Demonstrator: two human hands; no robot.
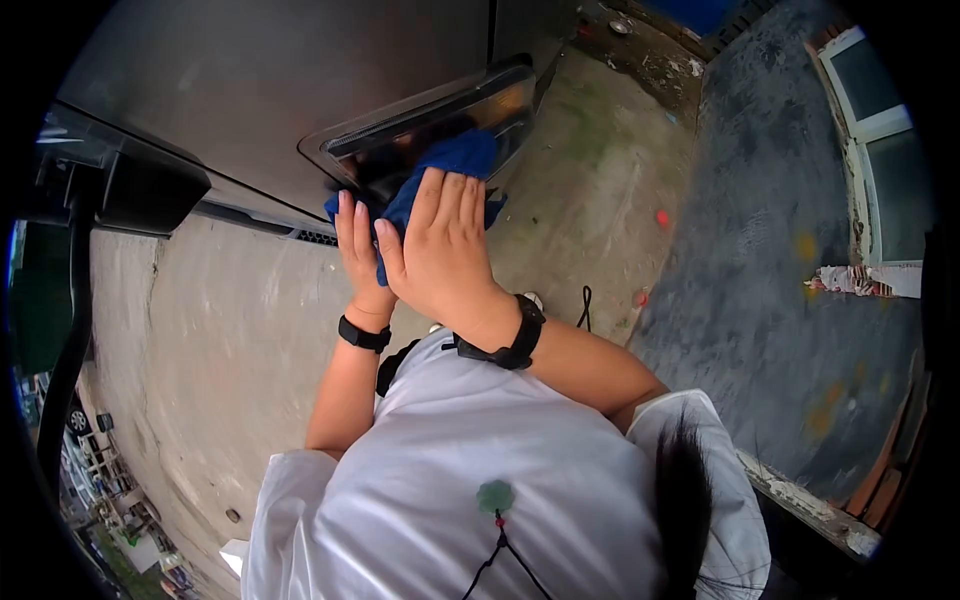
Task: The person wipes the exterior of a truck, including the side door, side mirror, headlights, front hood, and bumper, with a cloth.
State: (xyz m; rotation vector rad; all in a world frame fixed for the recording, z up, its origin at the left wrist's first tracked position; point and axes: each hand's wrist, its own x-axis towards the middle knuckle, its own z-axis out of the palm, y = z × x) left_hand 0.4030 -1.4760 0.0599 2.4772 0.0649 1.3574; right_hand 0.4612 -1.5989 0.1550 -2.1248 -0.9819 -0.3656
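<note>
A crumpled blue cloth (462, 153) lies against the dark, glossy lamp (400, 130) set in a grey vehicle's body. On top of the cloth my right hand (445, 245) is pressed, its fingers close together and pointing at the lamp. My left hand (360, 245) is beside it, its fingers straight and upright over the cloth's lower left part. Cloth shows on both sides of those left fingers. The palms and the underside of the cloth are hidden. Each wrist wears a black band.
The grey vehicle panel (230, 80) fills the upper left, with a black mirror (150, 190) sticking out at the left. A dark wall (760, 230) with a white-framed window (885, 150) stands at the right. Concrete ground (220, 330) lies below.
</note>
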